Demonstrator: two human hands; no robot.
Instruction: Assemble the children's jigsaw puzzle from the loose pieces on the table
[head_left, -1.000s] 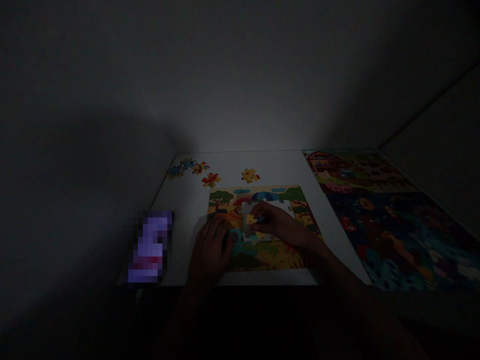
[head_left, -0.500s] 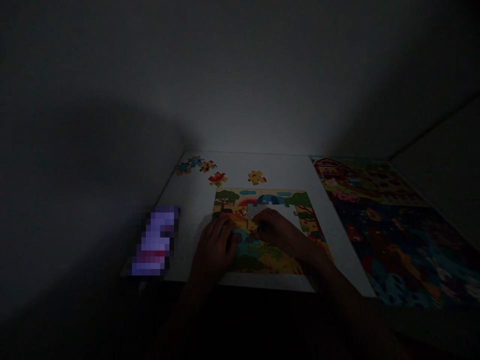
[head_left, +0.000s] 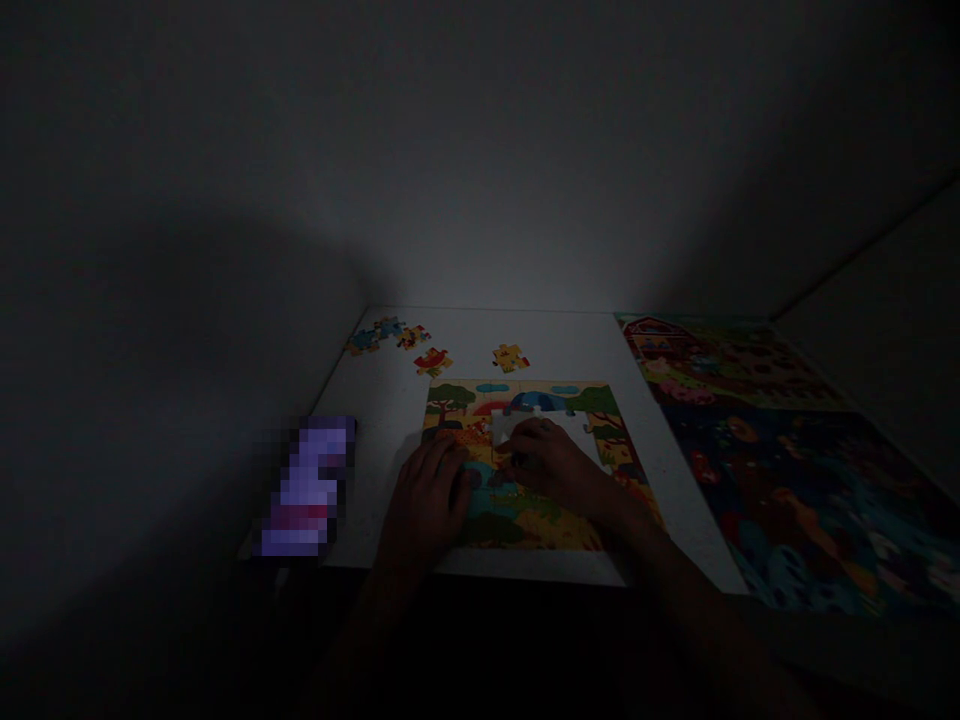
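Note:
A partly assembled jigsaw puzzle (head_left: 536,525) with trees, animals and a pond lies on the white table. White tabletop shows through a gap in its upper right middle. My left hand (head_left: 427,490) rests on the puzzle's left side, fingers stretched out flat and slightly apart. At the lower left corner of the gap, my right hand (head_left: 547,465) has its thumb and fingers closed on a puzzle piece, which they mostly cover. Beyond the puzzle's top edge lie a loose yellow piece (head_left: 511,357) and a red one (head_left: 433,361).
Several more loose pieces (head_left: 388,327) lie at the table's far left corner. A blurred-out lit screen (head_left: 304,490) is at the left edge. To the right are a farm picture (head_left: 720,360) and a dark blue picture (head_left: 795,500). A wall (head_left: 495,200) rises behind the table.
My right hand has shifted very slightly at the gap's lower left, its fingers still closed. The left hand stays in place on the puzzle. The view has tilted slightly.

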